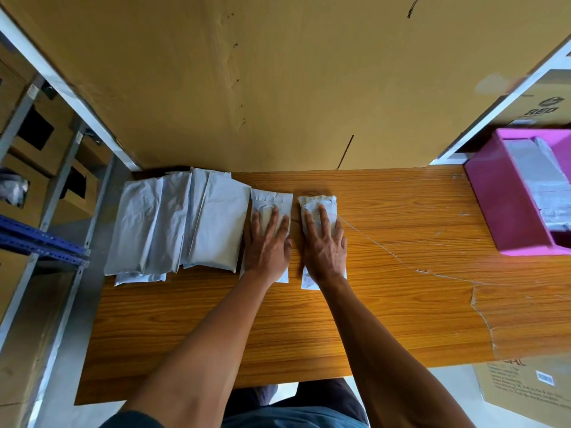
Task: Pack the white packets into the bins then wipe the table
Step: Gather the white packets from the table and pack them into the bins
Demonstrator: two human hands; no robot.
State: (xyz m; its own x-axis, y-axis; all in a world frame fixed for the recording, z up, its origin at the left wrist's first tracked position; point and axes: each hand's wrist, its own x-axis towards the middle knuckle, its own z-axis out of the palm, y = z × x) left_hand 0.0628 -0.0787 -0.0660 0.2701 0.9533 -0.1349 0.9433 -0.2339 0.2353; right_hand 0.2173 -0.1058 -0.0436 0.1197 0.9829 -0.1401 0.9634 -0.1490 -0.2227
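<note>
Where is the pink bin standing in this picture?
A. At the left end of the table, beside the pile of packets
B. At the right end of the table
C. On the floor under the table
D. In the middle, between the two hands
B: the pink bin stands on the right end of the table, far from the pile of packets at the left end and from both hands.
</note>
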